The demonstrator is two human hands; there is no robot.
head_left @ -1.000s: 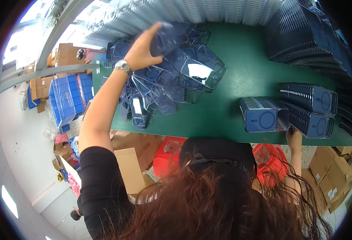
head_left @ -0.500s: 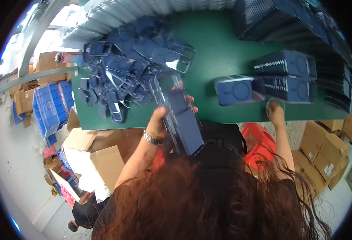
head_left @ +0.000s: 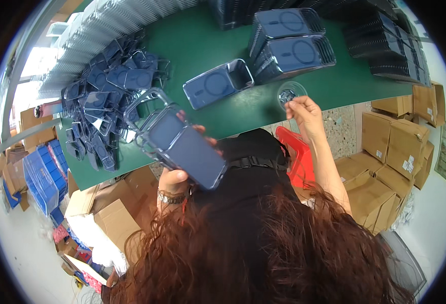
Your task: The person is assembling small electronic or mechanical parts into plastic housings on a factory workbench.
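Note:
My left hand (head_left: 173,178) is wrapped round a few clear-framed phone cases (head_left: 191,154) with dark blue backs, held tilted above the near table edge. The thumb is on one side and the fingertips are on the other. My right hand (head_left: 306,115) is at a small round clear dish (head_left: 301,88) with small dark shiny pieces in it. Thumb and fingers are pinched together at the dish's near rim; whatever is between them is too small to make out. One short row of phone cases (head_left: 215,85) lies on the table between my hands.
A loose heap of phone cases (head_left: 109,83) covers the table's left. Two neat stacks (head_left: 294,55) stand beyond the dish, with more stacks (head_left: 385,48) at the far right. Clear trays (head_left: 101,25) line the far edge. Cardboard boxes (head_left: 390,137) and a red stool (head_left: 296,152) are below the table.
The view has turned, shifting the table contents leftward. My right hand has come from the table edge into a pinch at the dish. My left hand still holds the phone cases.

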